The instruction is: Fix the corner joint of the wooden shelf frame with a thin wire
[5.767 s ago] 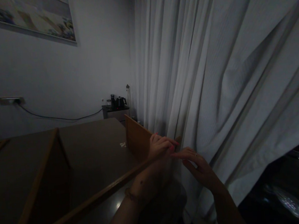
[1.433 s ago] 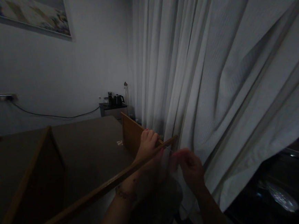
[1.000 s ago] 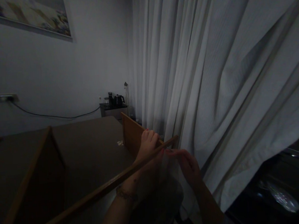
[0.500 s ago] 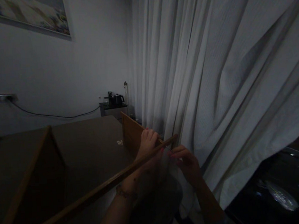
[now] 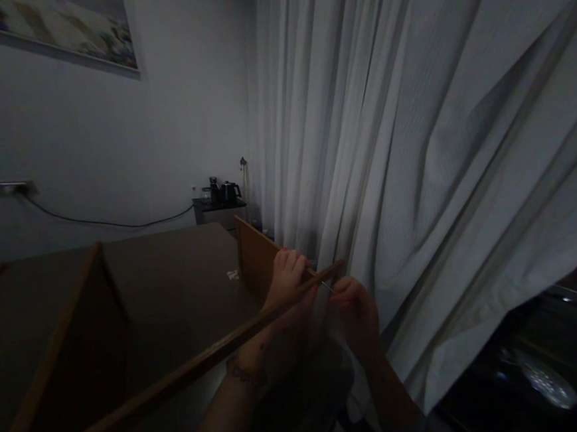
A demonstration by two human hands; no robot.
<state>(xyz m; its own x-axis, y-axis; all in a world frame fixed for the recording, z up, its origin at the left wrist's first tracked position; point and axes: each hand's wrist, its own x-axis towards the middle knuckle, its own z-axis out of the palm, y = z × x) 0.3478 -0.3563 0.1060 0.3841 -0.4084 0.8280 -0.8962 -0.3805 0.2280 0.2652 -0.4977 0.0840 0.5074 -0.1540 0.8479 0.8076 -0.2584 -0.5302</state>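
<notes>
My left hand (image 5: 287, 272) is wrapped over the top edge of a short upright wooden panel (image 5: 252, 251). A long wooden board (image 5: 219, 352), seen along its narrow edge, crosses in front of my left forearm and meets that panel near its right end. My right hand (image 5: 358, 307) is closed, fingertips pinching a thin metal rod (image 5: 327, 287), which could be a hex key or a screwdriver shaft. The rod's tip points at the outer side of the board near the joint. Whether it sits in a screw is too dark to make out.
Another upright wooden panel (image 5: 79, 352) stands at the left on the dark tabletop (image 5: 173, 271). A small light scrap (image 5: 232, 275) lies near the short panel. White curtains (image 5: 387, 135) hang close on the right. A black kettle (image 5: 229, 192) stands on a cabinet behind.
My right hand has turned slightly at the wrist and its fingers have curled in more; more of the metal rod shows. My left hand keeps its grip on the panel.
</notes>
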